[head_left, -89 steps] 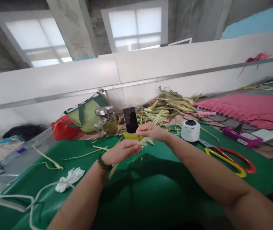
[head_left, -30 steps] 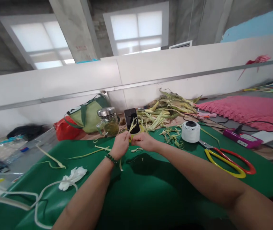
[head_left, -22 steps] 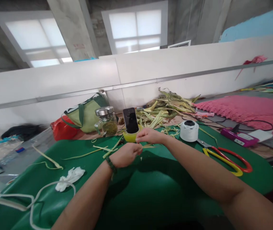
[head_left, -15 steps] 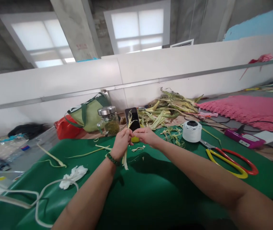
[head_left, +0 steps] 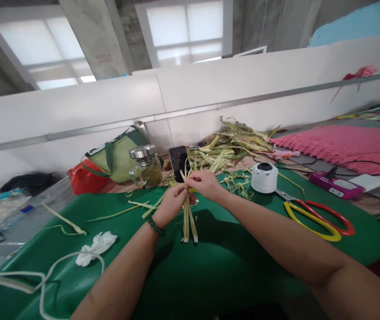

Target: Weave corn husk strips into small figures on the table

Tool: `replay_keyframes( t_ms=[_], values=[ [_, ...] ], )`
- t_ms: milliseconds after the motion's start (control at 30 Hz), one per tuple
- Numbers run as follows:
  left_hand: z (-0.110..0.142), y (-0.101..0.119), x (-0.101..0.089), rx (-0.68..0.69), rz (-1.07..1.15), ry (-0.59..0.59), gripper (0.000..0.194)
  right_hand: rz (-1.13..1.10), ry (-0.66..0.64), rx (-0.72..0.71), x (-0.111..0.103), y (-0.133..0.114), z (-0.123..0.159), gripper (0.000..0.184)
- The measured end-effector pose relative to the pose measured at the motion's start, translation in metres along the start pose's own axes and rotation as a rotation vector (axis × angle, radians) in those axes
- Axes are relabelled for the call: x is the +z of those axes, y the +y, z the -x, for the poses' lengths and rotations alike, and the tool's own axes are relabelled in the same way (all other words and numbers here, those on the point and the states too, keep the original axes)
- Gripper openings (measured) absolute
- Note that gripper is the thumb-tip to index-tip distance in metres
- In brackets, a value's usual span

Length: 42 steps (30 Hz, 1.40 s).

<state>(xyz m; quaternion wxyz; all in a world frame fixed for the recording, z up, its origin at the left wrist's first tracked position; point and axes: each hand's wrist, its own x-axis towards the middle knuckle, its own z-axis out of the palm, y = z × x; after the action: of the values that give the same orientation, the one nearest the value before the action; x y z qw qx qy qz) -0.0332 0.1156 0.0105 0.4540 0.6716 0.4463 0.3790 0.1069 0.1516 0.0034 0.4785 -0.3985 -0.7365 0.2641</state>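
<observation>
Both hands meet over the green mat (head_left: 230,266), in front of a dark phone (head_left: 177,156). My left hand (head_left: 171,204), with a green bead bracelet at the wrist, pinches a small bundle of pale corn husk strips (head_left: 188,218). Their cut ends hang down toward the mat and thin tips stick up above the fingers. My right hand (head_left: 206,184) closes its fingertips on the upper part of the same bundle. A yellow thing behind the fingers is mostly hidden. Loose husk strips (head_left: 140,205) lie left of the hands.
A white thread spool (head_left: 263,178) and red-and-yellow scissors (head_left: 313,215) lie on the right. Behind are a glass jar (head_left: 146,169), a green bag (head_left: 118,155) and a husk pile (head_left: 239,138). Crumpled tissue (head_left: 96,248) and a white cable (head_left: 45,289) are at left.
The husk bundle now hangs lower and fanned, with more strips showing below my left hand. My right hand has come in closer, onto the bundle's top. The view has shifted slightly.
</observation>
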Motion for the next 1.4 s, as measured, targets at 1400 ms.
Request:
replay_keyframes(
  t_ms=[1400],
  values=[
    [0.003, 0.006, -0.003, -0.167, 0.103, 0.052, 0.010, 0.245, -0.337, -0.127, -0.022, -0.009, -0.001, 0.018]
  ],
)
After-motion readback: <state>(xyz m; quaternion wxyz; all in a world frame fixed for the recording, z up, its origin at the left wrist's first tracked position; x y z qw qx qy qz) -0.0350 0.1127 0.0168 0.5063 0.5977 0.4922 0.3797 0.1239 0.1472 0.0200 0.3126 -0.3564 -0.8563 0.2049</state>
